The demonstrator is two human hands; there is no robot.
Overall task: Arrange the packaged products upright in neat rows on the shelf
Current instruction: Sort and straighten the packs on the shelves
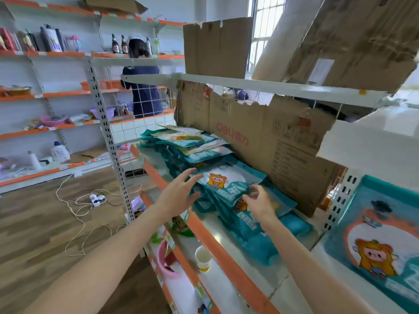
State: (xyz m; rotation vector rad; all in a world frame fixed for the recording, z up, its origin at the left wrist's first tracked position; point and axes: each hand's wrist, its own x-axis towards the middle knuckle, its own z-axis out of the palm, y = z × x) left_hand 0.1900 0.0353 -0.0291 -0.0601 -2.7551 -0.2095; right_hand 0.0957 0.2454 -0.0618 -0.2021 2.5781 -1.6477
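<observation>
Teal packets (pixel 229 184) lie flat in slumped piles on the orange-edged shelf (pixel 210 241), none upright. The left hand (pixel 181 193) hovers with its grip open, fingers straight, beside the top packet. The right hand (pixel 258 202) pinches a packet's edge. Torn cardboard (pixel 267 141) leans along the shelf's back, crowding the piles. A paper cup (pixel 203 258) stands on the shelf below.

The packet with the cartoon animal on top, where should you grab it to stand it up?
Grip the top packet by its near edge, coming from the front, probably; it lies tilted on the pile, cardboard blocks the back, and the right hand already pinches there.
</observation>
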